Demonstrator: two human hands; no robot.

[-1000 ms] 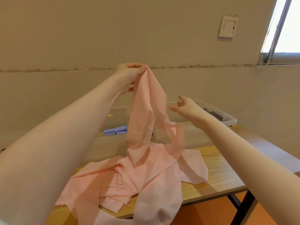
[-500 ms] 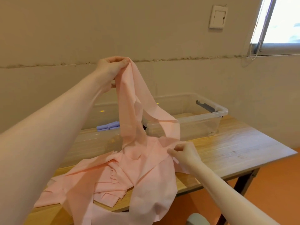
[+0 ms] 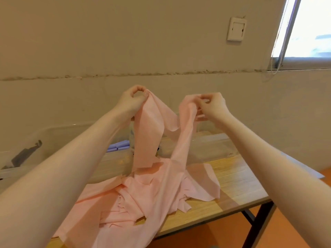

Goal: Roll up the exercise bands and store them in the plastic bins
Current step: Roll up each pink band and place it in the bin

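Sprawling over the wooden table (image 3: pixel 238 178), spilling off the near edge: tangled pink bands (image 3: pixel 143 194), likely limp, light, clingy. Crowding just behind: clear plastic bins (image 3: pixel 211 145), purple rolls (image 3: pixel 119 146) inside one. Pinching raised strip ends, best held there: left hand (image 3: pixel 133 99), right hand (image 3: pixel 212 104).

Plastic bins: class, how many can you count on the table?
2. One clear plastic bin stands at the back left, behind the left arm; the other clear bin stands at the back right, behind the raised pink bands. Arms may hide more.
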